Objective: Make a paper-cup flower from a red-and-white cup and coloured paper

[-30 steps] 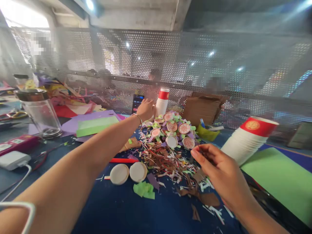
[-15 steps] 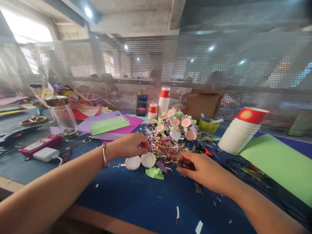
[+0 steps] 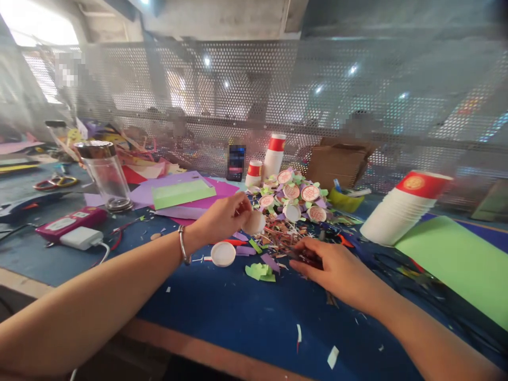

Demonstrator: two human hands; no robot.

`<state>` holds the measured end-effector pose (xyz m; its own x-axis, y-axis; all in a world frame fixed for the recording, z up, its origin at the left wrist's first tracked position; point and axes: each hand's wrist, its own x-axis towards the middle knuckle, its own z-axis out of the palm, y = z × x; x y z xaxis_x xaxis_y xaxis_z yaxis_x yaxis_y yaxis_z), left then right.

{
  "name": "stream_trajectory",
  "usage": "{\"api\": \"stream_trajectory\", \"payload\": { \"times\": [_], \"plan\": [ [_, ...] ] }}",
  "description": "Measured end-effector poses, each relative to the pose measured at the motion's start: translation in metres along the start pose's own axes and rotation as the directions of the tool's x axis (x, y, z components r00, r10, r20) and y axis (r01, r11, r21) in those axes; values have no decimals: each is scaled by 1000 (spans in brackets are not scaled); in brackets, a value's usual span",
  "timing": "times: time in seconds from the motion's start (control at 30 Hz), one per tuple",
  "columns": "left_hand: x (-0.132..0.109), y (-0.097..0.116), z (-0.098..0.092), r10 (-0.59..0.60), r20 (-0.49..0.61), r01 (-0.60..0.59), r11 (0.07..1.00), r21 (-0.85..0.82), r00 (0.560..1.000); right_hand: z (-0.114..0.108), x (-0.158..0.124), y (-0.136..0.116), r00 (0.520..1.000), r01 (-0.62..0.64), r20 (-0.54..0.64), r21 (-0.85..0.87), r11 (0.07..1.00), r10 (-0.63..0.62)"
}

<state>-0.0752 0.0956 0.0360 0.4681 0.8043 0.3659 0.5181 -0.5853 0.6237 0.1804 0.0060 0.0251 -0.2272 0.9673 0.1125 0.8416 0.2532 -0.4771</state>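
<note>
My left hand (image 3: 224, 218) pinches a round white paper cup bottom (image 3: 255, 223) by its edge, holding it above the table. A second white cup bottom (image 3: 223, 254) lies on the blue table below that hand. My right hand (image 3: 331, 264) rests at the near edge of a heap of brown paper shreds (image 3: 280, 235). Its fingers are curled, and something dark between them is too unclear to name. Light green paper scraps (image 3: 260, 272) lie between my hands. Behind the shreds, several cup bottoms (image 3: 310, 193) with red print are piled among green and purple paper bits.
Stacks of red-and-white paper cups stand at the back (image 3: 273, 156) and tilt at the right (image 3: 400, 209). Green sheets (image 3: 456, 262) lie right. To the left are a glass jar (image 3: 105, 177), a purple power strip (image 3: 71, 222) and coloured paper (image 3: 182, 194). A perforated screen (image 3: 222, 100) stands behind.
My left hand has taken hold of one of the two white cup bottoms and raised it toward the pile. Purple and green paper strips now show beneath. My right hand has barely moved.
</note>
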Motion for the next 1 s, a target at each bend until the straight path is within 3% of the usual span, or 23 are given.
{"api": "stream_trajectory", "payload": {
  "times": [0.13,0.3,0.47,0.7,0.9,1.0],
  "plan": [
    [-1,7,4,-94,-36,76,933,-351,995,0,0,1,997,11,-81,165,986,3],
    [-7,22,16,-158,76,174,819,-547,985,1,-2,-7,984,18,-168,399,917,54],
    [-17,36,28,-63,165,154,760,-631,984,3,-3,-17,981,39,-178,552,833,72],
    [-26,50,35,45,304,226,570,-790,952,3,-3,-22,960,87,-271,539,838,75],
    [-25,51,35,94,289,176,604,-777,953,4,-4,-23,961,99,-269,560,823,68],
    [-25,51,33,111,299,188,564,-804,948,4,-5,-23,962,110,-267,580,807,62]
  ]
}}
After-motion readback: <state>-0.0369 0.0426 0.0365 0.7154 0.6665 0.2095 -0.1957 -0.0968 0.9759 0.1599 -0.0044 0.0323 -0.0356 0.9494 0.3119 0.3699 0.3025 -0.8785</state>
